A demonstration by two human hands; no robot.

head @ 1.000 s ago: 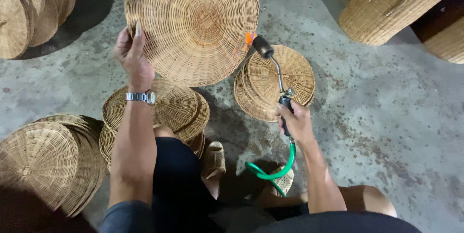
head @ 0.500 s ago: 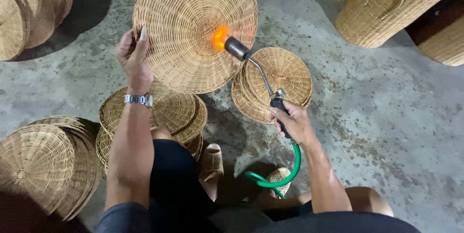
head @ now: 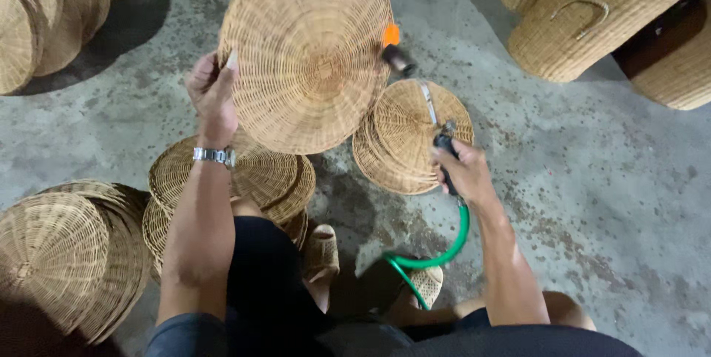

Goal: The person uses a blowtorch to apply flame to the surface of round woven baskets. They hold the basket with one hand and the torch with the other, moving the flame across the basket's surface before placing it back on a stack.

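The left hand (head: 211, 94) is clamped on the rim of a round woven rattan tray (head: 307, 53), tilting it up off the concrete floor (head: 592, 201) so its face meets the orange flame (head: 391, 33). Right of the tray, the right hand (head: 459, 172) is closed around a metal gas torch (head: 426, 101) with a green hose (head: 437, 253), aimed at the tray's edge.

Your floor (head: 592, 179) is bare grey concrete, mottled with dark specks and stains. Round woven trays lie on it in stacks: one stack (head: 415, 138) right of centre, one (head: 259, 179) by your left knee, another (head: 67, 253) leaning at lower left, more (head: 44, 16) at upper left. Tall woven baskets (head: 592, 24) stand upper right. A green hose (head: 437, 257) loops on it near your sandalled feet (head: 322, 253).
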